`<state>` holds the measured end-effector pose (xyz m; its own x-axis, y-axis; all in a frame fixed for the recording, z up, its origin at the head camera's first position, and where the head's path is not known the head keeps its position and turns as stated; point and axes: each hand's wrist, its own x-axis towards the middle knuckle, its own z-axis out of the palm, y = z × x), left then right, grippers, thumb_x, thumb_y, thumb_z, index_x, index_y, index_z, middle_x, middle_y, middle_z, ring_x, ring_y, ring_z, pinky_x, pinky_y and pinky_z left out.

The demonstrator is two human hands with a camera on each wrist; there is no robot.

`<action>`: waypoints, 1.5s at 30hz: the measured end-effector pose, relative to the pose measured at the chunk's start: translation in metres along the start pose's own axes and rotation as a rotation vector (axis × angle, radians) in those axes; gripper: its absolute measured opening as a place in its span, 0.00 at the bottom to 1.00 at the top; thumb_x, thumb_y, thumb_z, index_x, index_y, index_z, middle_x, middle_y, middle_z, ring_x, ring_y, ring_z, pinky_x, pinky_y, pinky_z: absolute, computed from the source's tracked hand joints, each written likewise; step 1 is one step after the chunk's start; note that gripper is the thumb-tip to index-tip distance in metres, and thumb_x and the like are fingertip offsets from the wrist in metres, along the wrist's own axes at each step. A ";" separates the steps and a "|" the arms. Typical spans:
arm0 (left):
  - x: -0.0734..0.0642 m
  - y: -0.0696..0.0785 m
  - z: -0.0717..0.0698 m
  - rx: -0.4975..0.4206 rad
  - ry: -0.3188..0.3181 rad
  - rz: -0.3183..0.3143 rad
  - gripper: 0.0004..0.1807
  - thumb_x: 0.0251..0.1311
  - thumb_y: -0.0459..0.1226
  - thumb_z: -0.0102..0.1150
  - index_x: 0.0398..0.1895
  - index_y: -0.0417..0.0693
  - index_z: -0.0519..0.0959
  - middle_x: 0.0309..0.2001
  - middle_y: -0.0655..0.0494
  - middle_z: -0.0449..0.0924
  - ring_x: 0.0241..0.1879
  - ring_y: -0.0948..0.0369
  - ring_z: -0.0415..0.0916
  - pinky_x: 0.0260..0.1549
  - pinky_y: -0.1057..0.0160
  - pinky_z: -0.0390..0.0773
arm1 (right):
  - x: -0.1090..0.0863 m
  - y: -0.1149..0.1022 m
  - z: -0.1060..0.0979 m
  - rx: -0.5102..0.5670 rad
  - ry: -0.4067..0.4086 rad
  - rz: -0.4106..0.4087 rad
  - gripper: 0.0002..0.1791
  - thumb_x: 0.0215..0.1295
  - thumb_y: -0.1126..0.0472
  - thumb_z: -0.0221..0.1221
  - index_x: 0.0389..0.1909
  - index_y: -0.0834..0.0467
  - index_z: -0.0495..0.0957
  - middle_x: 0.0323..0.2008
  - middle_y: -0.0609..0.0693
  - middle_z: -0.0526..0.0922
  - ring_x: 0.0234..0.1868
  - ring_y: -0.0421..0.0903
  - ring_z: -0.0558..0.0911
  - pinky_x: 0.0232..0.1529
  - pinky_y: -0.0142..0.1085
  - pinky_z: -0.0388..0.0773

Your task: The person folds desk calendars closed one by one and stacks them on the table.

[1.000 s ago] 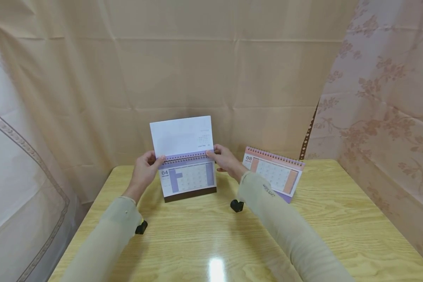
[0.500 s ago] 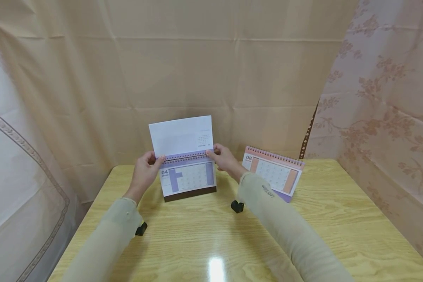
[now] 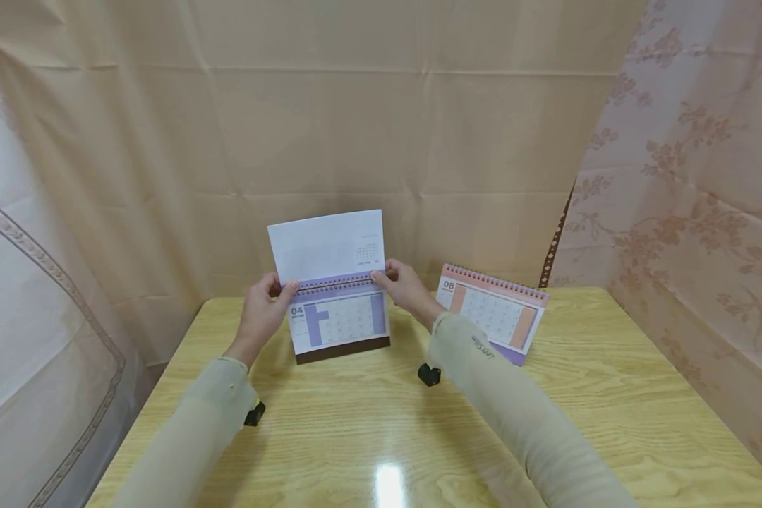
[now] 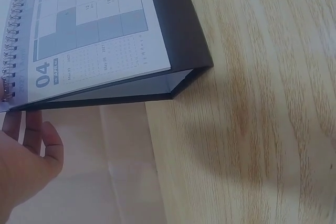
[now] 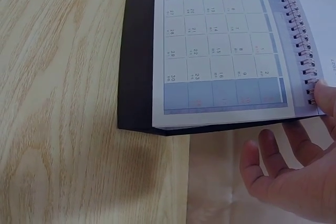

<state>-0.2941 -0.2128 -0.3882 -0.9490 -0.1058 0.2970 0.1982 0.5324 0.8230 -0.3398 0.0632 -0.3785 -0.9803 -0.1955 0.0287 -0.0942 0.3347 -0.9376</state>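
A purple desk calendar [image 3: 346,321] showing month 04 stands on its dark brown base in the head view. Above its spiral binding [image 5: 300,35], a mostly white page [image 3: 324,243] is turned up, with small upside-down print near its right edge. My left hand [image 3: 263,310] pinches the left end of the binding, thumb in front and fingers behind. At the right end, my right hand [image 3: 409,288] pinches likewise, its thumb over the page's lower corner. In the right wrist view the lower fingers [image 5: 252,169] curl beside the calendar's edge.
A second desk calendar [image 3: 492,310], pink-orange and showing 08, stands right of my right hand, partly behind the sleeve. The wooden table [image 3: 330,423] ends at a beige curtain [image 3: 330,127]. Flowered cloth [image 3: 692,176] hangs at the right.
Both hands keep their hold on the calendar at the same spot. The turned-up page's top edge has dropped very slightly.
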 end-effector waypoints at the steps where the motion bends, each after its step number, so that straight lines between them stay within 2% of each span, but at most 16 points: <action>1: 0.000 0.000 0.000 0.000 -0.004 -0.004 0.17 0.75 0.44 0.56 0.48 0.36 0.77 0.42 0.42 0.78 0.43 0.52 0.72 0.42 0.63 0.75 | 0.000 0.000 0.000 -0.003 0.001 -0.002 0.12 0.76 0.53 0.58 0.47 0.58 0.76 0.50 0.56 0.82 0.43 0.54 0.76 0.29 0.34 0.69; 7: 0.000 -0.001 0.000 -0.005 -0.011 -0.007 0.18 0.75 0.44 0.56 0.49 0.35 0.77 0.43 0.42 0.78 0.43 0.51 0.72 0.43 0.59 0.75 | 0.002 0.003 0.000 -0.004 0.000 -0.007 0.12 0.76 0.53 0.58 0.47 0.58 0.77 0.52 0.56 0.83 0.44 0.53 0.77 0.31 0.34 0.70; 14: 0.000 -0.002 0.000 -0.009 -0.008 0.005 0.17 0.75 0.45 0.56 0.47 0.36 0.77 0.43 0.42 0.79 0.43 0.52 0.73 0.45 0.57 0.75 | 0.003 0.005 0.001 0.001 0.014 -0.035 0.12 0.76 0.54 0.58 0.46 0.59 0.77 0.49 0.57 0.83 0.29 0.44 0.72 0.26 0.31 0.67; 17: 0.000 -0.002 0.000 -0.006 -0.006 0.017 0.17 0.74 0.44 0.56 0.44 0.36 0.77 0.41 0.42 0.79 0.42 0.52 0.72 0.44 0.59 0.75 | 0.003 0.006 0.001 -0.009 0.018 -0.048 0.12 0.76 0.54 0.59 0.45 0.60 0.77 0.48 0.58 0.83 0.28 0.45 0.72 0.27 0.32 0.67; 20: -0.001 -0.002 -0.001 0.002 -0.006 0.020 0.17 0.75 0.44 0.56 0.42 0.36 0.77 0.41 0.42 0.78 0.42 0.53 0.72 0.43 0.60 0.75 | 0.003 0.007 0.001 -0.028 0.018 -0.068 0.12 0.76 0.54 0.58 0.45 0.60 0.77 0.48 0.58 0.84 0.34 0.47 0.76 0.33 0.34 0.70; 24: 0.000 -0.003 -0.001 -0.004 0.004 0.028 0.16 0.74 0.43 0.56 0.42 0.36 0.77 0.40 0.42 0.79 0.42 0.53 0.72 0.43 0.61 0.75 | 0.002 0.006 0.000 -0.047 0.019 -0.092 0.12 0.76 0.54 0.58 0.46 0.60 0.77 0.49 0.58 0.84 0.46 0.51 0.79 0.46 0.40 0.74; 28: 0.000 -0.004 0.000 -0.005 0.005 0.036 0.16 0.74 0.43 0.56 0.41 0.36 0.77 0.40 0.43 0.79 0.41 0.53 0.72 0.42 0.62 0.75 | 0.001 0.006 -0.001 -0.058 0.019 -0.108 0.12 0.76 0.54 0.58 0.47 0.60 0.78 0.50 0.59 0.84 0.52 0.54 0.80 0.53 0.45 0.75; 37: -0.001 -0.004 0.000 -0.006 0.007 0.053 0.16 0.74 0.44 0.57 0.38 0.37 0.75 0.39 0.43 0.78 0.40 0.54 0.72 0.38 0.65 0.74 | 0.001 0.007 -0.001 -0.079 0.028 -0.124 0.12 0.76 0.54 0.58 0.46 0.59 0.78 0.49 0.57 0.84 0.52 0.53 0.80 0.54 0.46 0.76; 45: -0.002 -0.005 0.000 -0.016 -0.004 0.037 0.18 0.74 0.46 0.56 0.40 0.37 0.76 0.41 0.43 0.78 0.42 0.54 0.72 0.42 0.63 0.75 | 0.002 0.011 -0.001 -0.084 0.021 -0.152 0.12 0.76 0.54 0.58 0.47 0.60 0.78 0.48 0.57 0.85 0.52 0.53 0.81 0.54 0.46 0.77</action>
<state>-0.2931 -0.2155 -0.3931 -0.9419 -0.0825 0.3255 0.2373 0.5222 0.8191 -0.3429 0.0675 -0.3882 -0.9568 -0.2313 0.1763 -0.2555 0.3791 -0.8894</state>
